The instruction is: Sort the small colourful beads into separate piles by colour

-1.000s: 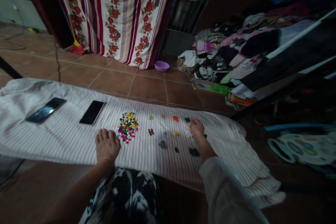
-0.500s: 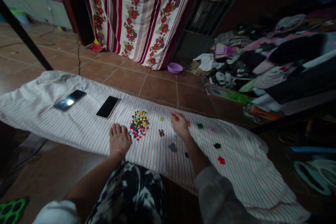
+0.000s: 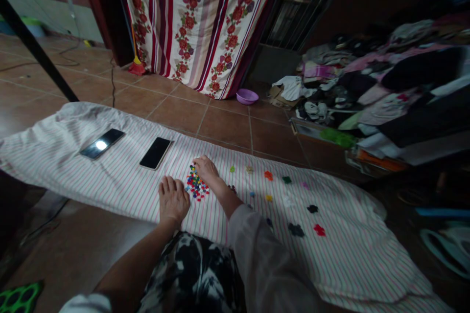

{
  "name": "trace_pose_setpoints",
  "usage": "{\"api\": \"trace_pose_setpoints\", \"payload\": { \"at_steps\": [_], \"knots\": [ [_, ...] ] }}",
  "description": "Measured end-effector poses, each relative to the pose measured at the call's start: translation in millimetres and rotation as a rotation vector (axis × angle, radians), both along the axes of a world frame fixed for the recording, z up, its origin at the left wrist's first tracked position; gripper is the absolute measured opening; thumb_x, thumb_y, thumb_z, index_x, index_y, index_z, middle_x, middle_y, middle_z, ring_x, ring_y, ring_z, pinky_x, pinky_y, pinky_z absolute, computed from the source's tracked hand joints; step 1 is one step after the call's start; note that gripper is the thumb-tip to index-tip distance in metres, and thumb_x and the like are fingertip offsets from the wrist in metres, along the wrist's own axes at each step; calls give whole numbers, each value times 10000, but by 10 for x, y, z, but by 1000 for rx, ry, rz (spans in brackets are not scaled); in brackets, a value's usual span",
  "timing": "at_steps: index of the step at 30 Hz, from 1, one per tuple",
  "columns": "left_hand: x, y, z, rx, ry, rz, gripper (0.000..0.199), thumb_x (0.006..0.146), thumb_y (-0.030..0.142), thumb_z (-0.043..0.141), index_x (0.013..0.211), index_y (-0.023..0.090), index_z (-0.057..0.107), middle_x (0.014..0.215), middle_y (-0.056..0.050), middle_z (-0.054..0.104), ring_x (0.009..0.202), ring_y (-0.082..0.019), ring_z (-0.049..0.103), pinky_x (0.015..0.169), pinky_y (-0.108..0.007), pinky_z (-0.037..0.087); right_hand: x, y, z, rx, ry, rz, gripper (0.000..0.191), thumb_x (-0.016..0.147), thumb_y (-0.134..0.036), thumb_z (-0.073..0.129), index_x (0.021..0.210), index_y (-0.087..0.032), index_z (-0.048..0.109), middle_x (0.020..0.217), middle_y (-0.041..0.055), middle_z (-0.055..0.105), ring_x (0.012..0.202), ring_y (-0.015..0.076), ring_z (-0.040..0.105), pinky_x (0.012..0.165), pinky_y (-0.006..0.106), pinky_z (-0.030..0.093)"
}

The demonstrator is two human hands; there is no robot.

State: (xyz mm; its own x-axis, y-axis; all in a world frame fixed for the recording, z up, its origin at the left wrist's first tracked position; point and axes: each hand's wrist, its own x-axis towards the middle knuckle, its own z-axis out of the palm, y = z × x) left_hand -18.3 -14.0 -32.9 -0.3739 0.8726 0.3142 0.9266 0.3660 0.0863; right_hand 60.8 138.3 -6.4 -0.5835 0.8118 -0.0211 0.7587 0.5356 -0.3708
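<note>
A mixed pile of small coloured pieces [image 3: 197,187] lies on a striped cloth [image 3: 121,186]. Over the pile's upper right edge is my right hand [image 3: 206,168], its fingers bent down and together; whatever may be between them is too small to make out. My left hand [image 3: 173,199] rests flat on the cloth at the pile's left, fingers apart, holding nothing. To the right lie small single-colour groups, among them orange [image 3: 268,175], dark green [image 3: 287,180], yellow [image 3: 269,198], black [image 3: 312,209] and red [image 3: 319,230]. My right forearm partly hides some groups.
Two phones lie on the cloth's left part, one dark [image 3: 155,153] and one with a bright reflection [image 3: 113,139]. Beyond are a tiled floor, a purple basin [image 3: 247,97], a floral curtain [image 3: 220,19] and heaped clothes [image 3: 367,78] at the right.
My right hand has moved left, from the sorted groups to the mixed pile. Groups its arm had covered now show. My left hand stays beside the pile. The view has shifted slightly.
</note>
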Motion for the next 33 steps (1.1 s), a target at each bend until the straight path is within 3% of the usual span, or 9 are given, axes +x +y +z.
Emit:
{"api": "trace_pose_setpoints", "payload": {
  "at_steps": [11, 25, 33],
  "knots": [
    [-8, -10, 9, 5, -13, -9, 386, 843, 272, 387, 1106, 63, 576, 1298, -246, 506, 1310, -356, 378, 1062, -493, 268, -157, 40, -15, -18, -99, -78, 308, 870, -101, 438, 1030, -199, 683, 1050, 99, 628, 952, 170, 596, 815, 255, 428],
    [-10, -17, 6, -9, 16, -11, 366, 848, 278, 370, 1071, 71, 573, 1245, -230, 522, 1286, -366, 390, 1045, -486, 283, 99, -15, -70, 49, 393, -119, 191, 844, -133, 495, 910, -197, 661, 944, 43, 649, 874, 148, 587, 839, 248, 444],
    [5, -36, 60, -10, 66, -22, 335, 848, 310, 369, 984, 84, 576, 1137, -210, 542, 1246, -364, 407, 1020, -467, 305, 197, -210, -18, -10, 489, -179, 194, 831, -105, 507, 934, -202, 639, 954, 23, 688, 881, 141, 615, 837, 240, 455]
  ]
}}
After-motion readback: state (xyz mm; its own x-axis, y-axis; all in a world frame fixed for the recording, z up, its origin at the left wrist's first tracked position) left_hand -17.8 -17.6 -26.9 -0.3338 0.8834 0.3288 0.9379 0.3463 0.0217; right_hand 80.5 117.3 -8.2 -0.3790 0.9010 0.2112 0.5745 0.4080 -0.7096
